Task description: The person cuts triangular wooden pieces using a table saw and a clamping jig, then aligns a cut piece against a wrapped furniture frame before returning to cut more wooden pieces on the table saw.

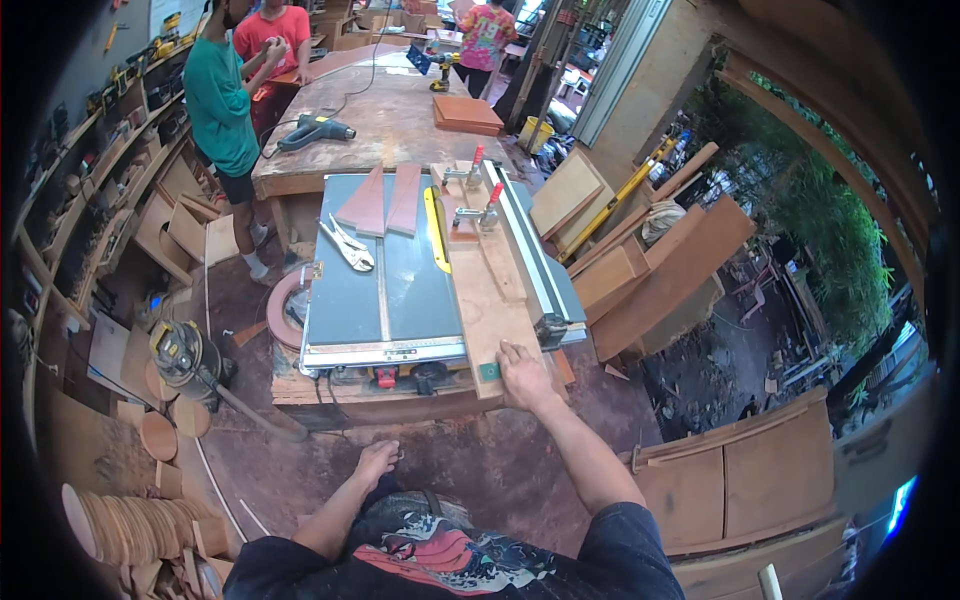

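My left hand (377,462) hangs low at my hip, fingers loosely curled, holding nothing that I can make out. My right hand (522,375) lies flat and open on the near end of the plywood sled (487,300), steadying it on the table saw (385,290). Two red-handled toggle clamps (485,205) sit at the sled's far end to pin stock. Left of the yellow blade guard (436,232) rest locking pliers (350,247) and two wedge-shaped offcuts (385,203). Beyond, a heat gun (315,130) lies on the long bench (390,115).
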